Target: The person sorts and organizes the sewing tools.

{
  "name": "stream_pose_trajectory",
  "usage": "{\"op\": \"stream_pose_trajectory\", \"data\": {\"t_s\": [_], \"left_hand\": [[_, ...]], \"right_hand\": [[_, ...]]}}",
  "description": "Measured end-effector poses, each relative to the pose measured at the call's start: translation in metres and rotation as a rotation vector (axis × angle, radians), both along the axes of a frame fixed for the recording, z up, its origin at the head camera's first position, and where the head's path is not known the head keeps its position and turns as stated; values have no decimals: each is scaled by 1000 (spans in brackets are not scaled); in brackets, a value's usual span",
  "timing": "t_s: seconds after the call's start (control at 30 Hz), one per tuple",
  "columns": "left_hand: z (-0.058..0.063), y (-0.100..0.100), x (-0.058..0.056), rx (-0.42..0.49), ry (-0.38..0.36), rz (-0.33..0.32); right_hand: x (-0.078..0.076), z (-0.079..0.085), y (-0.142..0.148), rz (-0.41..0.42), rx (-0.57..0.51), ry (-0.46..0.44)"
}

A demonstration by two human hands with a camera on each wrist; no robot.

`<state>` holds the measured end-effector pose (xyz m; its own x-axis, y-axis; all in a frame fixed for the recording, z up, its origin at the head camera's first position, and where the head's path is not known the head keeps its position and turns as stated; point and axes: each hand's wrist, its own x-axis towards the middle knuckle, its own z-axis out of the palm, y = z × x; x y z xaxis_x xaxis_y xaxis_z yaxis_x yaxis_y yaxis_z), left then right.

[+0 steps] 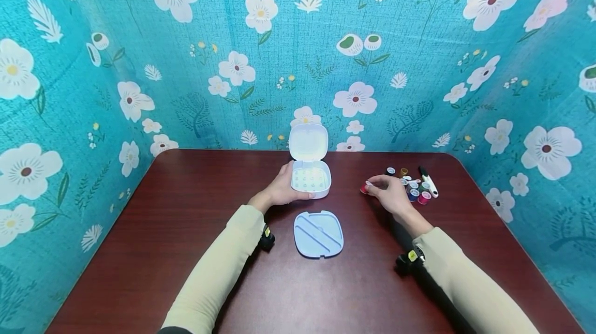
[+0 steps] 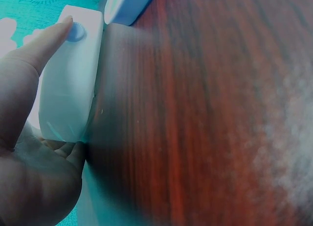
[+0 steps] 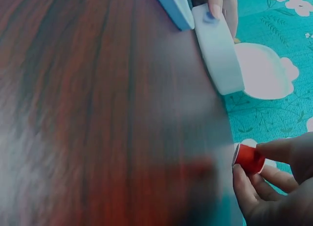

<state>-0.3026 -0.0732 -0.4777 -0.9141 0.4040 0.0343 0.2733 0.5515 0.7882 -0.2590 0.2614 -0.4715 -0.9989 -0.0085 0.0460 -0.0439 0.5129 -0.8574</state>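
A small white plastic box (image 1: 327,193) stands on the table with its hinged lid (image 1: 309,142) raised at the back. Small marks in rows show on its inside. My left hand (image 1: 281,187) holds the box from the left, fingers around its side and the thumb by the round front button (image 2: 76,32). To the right, my right hand (image 1: 391,195) pinches a red thread spool (image 3: 250,159) between thumb and fingers. From the head view I cannot tell whether that spool touches the table.
Several thread spools (image 1: 423,198) in various colours cluster right of my right hand. Beside them lies a slim white-and-black tool (image 1: 432,187). A flat pale-blue tray (image 1: 318,234) with raised bars lies in front of the box. Floral cloth (image 1: 288,55) hangs behind the brown table (image 1: 195,205).
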Motion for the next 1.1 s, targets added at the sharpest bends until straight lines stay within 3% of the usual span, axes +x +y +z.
{"op": "stream_pose_trajectory", "data": {"t_s": [0.7, 1.1], "left_hand": [[0, 0, 1, -7, -7, 5], [-1, 0, 1, -10, -5, 11]], "right_hand": [[-15, 12, -40, 85, -212, 5], [-23, 17, -63, 92, -251, 25]]}}
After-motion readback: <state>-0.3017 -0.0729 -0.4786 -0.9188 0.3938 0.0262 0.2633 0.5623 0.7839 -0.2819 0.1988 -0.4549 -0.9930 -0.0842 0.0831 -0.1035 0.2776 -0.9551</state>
